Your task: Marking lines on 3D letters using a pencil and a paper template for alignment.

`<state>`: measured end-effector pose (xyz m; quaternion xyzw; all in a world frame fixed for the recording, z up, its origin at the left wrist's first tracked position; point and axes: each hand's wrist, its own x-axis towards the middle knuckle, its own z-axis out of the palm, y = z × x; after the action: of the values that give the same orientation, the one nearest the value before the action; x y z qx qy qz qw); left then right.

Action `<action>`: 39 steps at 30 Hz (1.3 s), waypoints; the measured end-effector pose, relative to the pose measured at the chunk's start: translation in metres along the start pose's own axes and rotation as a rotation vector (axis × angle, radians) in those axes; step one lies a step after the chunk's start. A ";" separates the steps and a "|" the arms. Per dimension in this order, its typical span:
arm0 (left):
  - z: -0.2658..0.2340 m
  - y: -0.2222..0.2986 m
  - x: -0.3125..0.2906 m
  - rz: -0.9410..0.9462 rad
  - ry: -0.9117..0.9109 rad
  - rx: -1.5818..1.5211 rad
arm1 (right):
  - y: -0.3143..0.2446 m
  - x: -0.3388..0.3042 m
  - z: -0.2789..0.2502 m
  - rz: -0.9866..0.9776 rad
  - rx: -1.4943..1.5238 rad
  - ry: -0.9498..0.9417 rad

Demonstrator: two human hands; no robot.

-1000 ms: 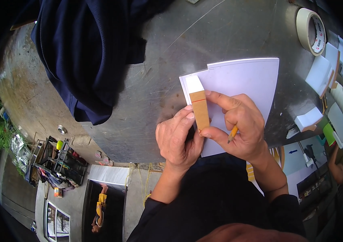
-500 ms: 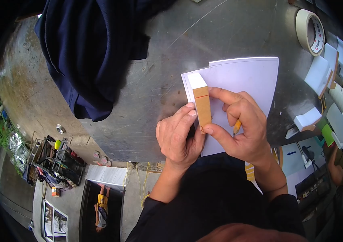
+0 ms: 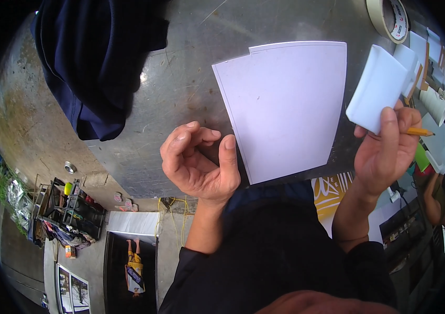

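A: What is the right hand [image 3: 387, 144] doing?

B: Grasping a white block [image 3: 377, 86], with the thumb laid on its near face and the other fingers behind. The block tilts, its far end reaching ahead of the hand and a little left.

A: Anything else in that hand?

B: A yellow pencil [image 3: 420, 131], caught among the fingers, its point sticking out to the hand's right.

A: And the left hand [image 3: 201, 165]?

B: Released. The fingers curl loosely, the thumb stands up, and the grip holds nothing.

A: What's nearest to it?

B: A white sheet [image 3: 290, 110], flat on the counter [image 3: 180, 89], just right of the thumb. It has a small step cut into its far edge and fills much of the gap between the two hands. I can't tell whether the thumb touches it.

A: What lies farther off?

B: A dark blue cloth [image 3: 86, 63], ahead and to the left of the left hand. Straight ahead of the right hand, past the block, is a roll of tape [image 3: 376, 18].

A: And on the right?

B: More white pieces [image 3: 418, 49], some with brown edges, ahead and to the right of the right hand. Whether the block touches them, I can't tell.
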<state>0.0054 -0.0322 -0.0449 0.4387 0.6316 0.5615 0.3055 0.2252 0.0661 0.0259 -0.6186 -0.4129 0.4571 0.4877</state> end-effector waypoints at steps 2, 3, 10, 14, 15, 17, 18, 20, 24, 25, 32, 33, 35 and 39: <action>-0.002 0.005 0.000 -0.061 0.030 -0.068 | 0.000 0.002 -0.021 0.047 -0.002 0.015; -0.004 0.012 0.004 -0.031 -0.027 0.182 | 0.003 0.002 -0.028 0.048 0.001 0.015; 0.014 0.061 -0.009 -0.188 -0.309 0.713 | 0.024 -0.036 -0.035 0.225 0.034 0.041; 0.025 0.067 -0.024 -0.234 -0.395 0.726 | 0.025 -0.050 -0.020 0.249 0.174 -0.009; 0.028 0.066 -0.028 -0.270 -0.323 0.638 | 0.027 -0.053 -0.021 0.218 0.119 -0.058; 0.032 0.067 -0.029 -0.296 -0.243 0.551 | 0.028 -0.053 -0.023 0.194 0.076 -0.109; 0.030 0.068 -0.024 -0.406 -0.194 0.483 | 0.029 -0.051 -0.025 0.187 0.085 -0.114; 0.027 0.079 -0.018 -0.506 -0.136 0.412 | 0.035 -0.048 -0.034 0.217 0.152 -0.113; 0.035 0.134 -0.022 -0.629 -0.194 -0.140 | 0.055 -0.049 -0.061 0.337 0.436 -0.134; 0.031 0.152 -0.029 -0.426 -0.225 -0.057 | 0.053 -0.049 -0.065 0.391 0.603 -0.128; 0.014 0.215 -0.034 0.705 -0.166 0.281 | 0.025 -0.039 -0.098 0.154 0.059 -0.167; 0.009 0.212 -0.034 0.738 -0.192 0.336 | 0.028 -0.031 -0.101 0.293 0.488 -0.172; 0.000 0.213 -0.031 0.790 -0.249 0.484 | 0.017 -0.027 -0.093 0.504 0.820 -0.030; -0.008 0.219 -0.031 0.897 -0.293 0.608 | 0.017 -0.031 -0.095 0.489 0.771 -0.090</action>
<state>0.0578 -0.0672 0.1675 0.8061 0.4674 0.3624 -0.0188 0.3112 0.0115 0.0246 -0.4509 -0.0754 0.7053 0.5417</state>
